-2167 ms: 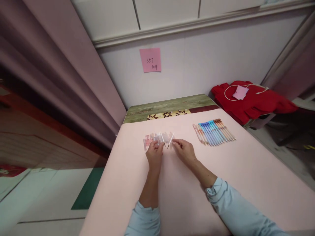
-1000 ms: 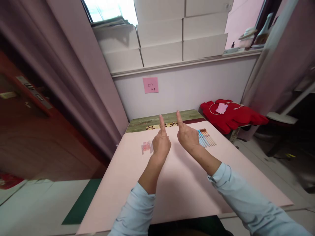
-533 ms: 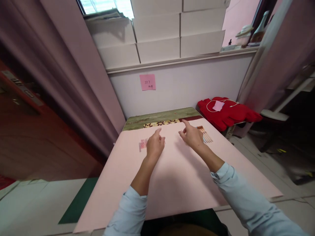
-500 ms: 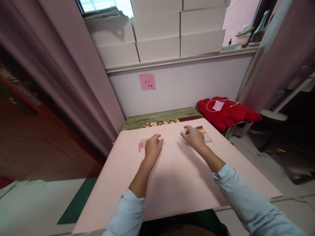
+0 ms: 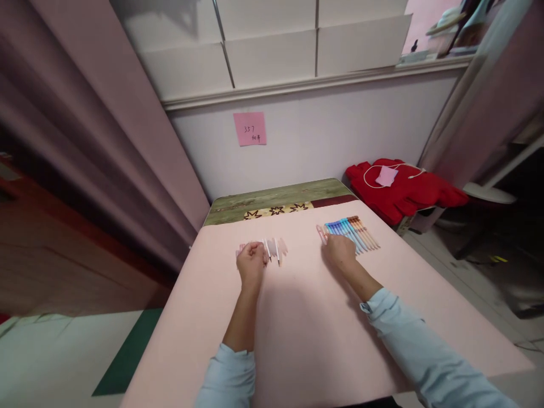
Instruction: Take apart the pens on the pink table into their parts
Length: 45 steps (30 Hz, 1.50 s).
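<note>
Pink table (image 5: 306, 340) as before. Left hand (image 5: 251, 265) lowered, now fisted over clear pen parts (image 5: 274, 249). Right hand (image 5: 340, 250) down at coloured pens (image 5: 352, 232), seemingly curled; grip unclear.

You have bare pink table (image 5: 306, 328) across the lower middle of the frame, open between your left hand (image 5: 251, 262) and right hand (image 5: 340, 250). Upper centre, the clear pen parts (image 5: 275, 248) block the way left; the row of coloured pens (image 5: 352, 232) blocks it right. Beyond them the wall (image 5: 323, 136) closes the far edge.
</note>
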Each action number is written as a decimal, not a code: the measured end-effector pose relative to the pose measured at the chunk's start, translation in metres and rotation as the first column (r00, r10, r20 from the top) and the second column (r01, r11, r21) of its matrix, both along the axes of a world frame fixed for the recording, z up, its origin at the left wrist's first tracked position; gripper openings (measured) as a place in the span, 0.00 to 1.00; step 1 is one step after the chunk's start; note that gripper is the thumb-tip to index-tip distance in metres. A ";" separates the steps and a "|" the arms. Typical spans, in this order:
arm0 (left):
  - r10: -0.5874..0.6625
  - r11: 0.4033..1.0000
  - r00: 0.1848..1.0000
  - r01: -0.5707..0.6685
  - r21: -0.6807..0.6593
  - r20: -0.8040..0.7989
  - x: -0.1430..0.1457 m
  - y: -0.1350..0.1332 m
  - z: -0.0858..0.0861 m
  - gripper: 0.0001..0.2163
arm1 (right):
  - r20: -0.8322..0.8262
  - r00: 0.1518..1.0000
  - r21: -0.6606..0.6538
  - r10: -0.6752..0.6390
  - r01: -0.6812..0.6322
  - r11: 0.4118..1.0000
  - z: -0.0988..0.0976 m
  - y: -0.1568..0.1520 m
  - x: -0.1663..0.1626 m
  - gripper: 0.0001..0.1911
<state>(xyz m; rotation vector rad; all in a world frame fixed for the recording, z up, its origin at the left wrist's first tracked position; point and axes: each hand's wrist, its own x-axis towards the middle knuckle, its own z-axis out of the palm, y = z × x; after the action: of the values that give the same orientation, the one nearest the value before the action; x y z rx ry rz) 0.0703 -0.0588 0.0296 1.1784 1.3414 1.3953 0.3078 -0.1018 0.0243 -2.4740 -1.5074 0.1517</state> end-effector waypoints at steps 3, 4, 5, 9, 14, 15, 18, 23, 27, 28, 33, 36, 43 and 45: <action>0.073 0.997 0.996 -0.075 0.026 0.054 -0.002 0.011 -0.005 0.10 | 0.028 1.000 -0.019 0.012 -0.011 1.000 0.004 0.003 0.001 0.14; 0.082 0.996 0.993 -0.085 0.030 0.086 -0.003 0.014 -0.007 0.11 | 0.029 1.000 -0.020 0.004 -0.004 1.000 0.007 0.003 0.001 0.14; 0.075 0.996 0.989 -0.079 0.032 0.126 -0.004 0.016 -0.010 0.12 | 0.018 1.000 -0.011 -0.009 0.009 1.000 0.011 0.003 -0.001 0.13; -0.119 0.990 0.941 0.138 -0.041 0.316 0.001 0.014 -0.015 0.19 | -0.357 0.931 0.226 0.075 0.008 0.974 0.017 0.004 -0.030 0.11; -0.331 0.882 0.817 0.446 -0.151 0.473 0.004 0.003 -0.010 0.25 | -0.937 0.136 0.320 0.321 -0.025 0.947 -0.004 0.010 -0.094 0.16; -0.329 0.882 0.814 0.446 -0.152 0.478 0.003 0.002 -0.010 0.24 | -0.945 0.033 0.325 0.326 -0.036 0.945 -0.009 0.011 -0.103 0.16; -0.313 0.887 0.825 0.430 -0.166 0.470 -0.003 0.002 -0.011 0.20 | -0.938 -0.135 0.332 0.320 -0.081 0.940 -0.019 0.014 -0.114 0.17; -0.286 0.886 0.846 0.412 -0.212 0.450 -0.005 0.005 -0.012 0.17 | -0.945 -0.278 0.228 0.173 -0.177 0.958 -0.018 0.013 -0.106 0.23; -0.293 0.879 0.812 0.436 -0.192 0.505 -0.004 0.004 -0.008 0.18 | -0.950 -0.293 0.160 0.103 -0.175 0.971 -0.019 0.012 -0.102 0.24; -0.298 0.876 0.799 0.447 -0.184 0.522 -0.004 0.003 -0.007 0.19 | -0.947 -0.309 0.139 0.082 -0.165 0.977 -0.019 0.011 -0.102 0.23; -0.300 0.874 0.757 0.462 -0.149 0.581 -0.007 0.004 -0.008 0.17 | -0.912 -0.411 0.135 0.018 -0.257 0.957 -0.021 0.009 -0.102 0.25; -0.290 0.870 0.749 0.466 -0.163 0.595 -0.009 0.005 -0.011 0.14 | -0.897 -0.441 0.181 0.032 -0.301 0.936 -0.021 0.009 -0.102 0.25; -0.254 0.915 0.816 0.377 -0.145 0.519 -0.009 0.004 -0.012 0.12 | -0.948 -0.226 0.252 0.223 -0.109 0.962 -0.025 0.009 -0.105 0.19; -0.252 0.916 0.807 0.377 -0.138 0.534 -0.009 0.004 -0.012 0.12 | -0.956 -0.192 0.249 0.223 -0.127 0.960 -0.025 0.008 -0.106 0.20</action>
<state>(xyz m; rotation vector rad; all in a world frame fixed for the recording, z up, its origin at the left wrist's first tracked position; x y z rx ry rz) 0.0618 -0.0547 0.0181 0.7536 0.8555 1.1511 0.2017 -0.0942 -0.0006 -1.0292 -0.8623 1.6445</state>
